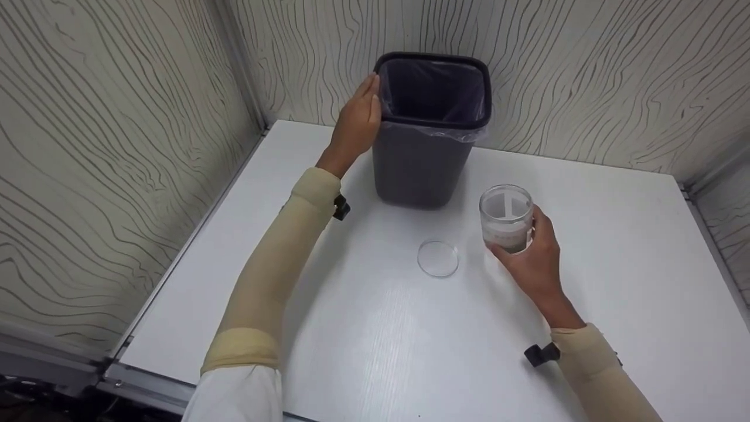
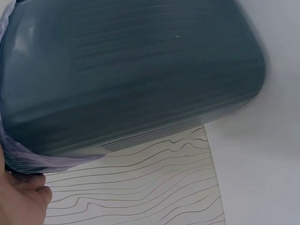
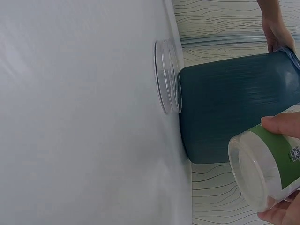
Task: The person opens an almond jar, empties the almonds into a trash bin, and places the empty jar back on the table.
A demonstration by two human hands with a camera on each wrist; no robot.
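Note:
A dark trash bin [image 1: 419,167] lined with a clear plastic bag [image 1: 460,133] stands at the back of the table. My left hand [image 1: 357,120] holds its left rim, fingers curled at the edge in the left wrist view [image 2: 23,199]. In my right hand [image 1: 536,258] is a clear jar [image 1: 507,225], gripped around its side above the table, its mouth uncovered. The right wrist view shows the jar's green label [image 3: 276,150] and its base. What lies inside the jar is unclear. A round clear lid [image 1: 438,258] rests on the table between the bin and the jar.
The white table [image 1: 351,340] meets wood-grain patterned walls [image 1: 316,58] at the back and sides. A metal rail [image 1: 181,246] runs along the left table edge. Small black wrist cameras [image 1: 542,354] sit on both sleeves.

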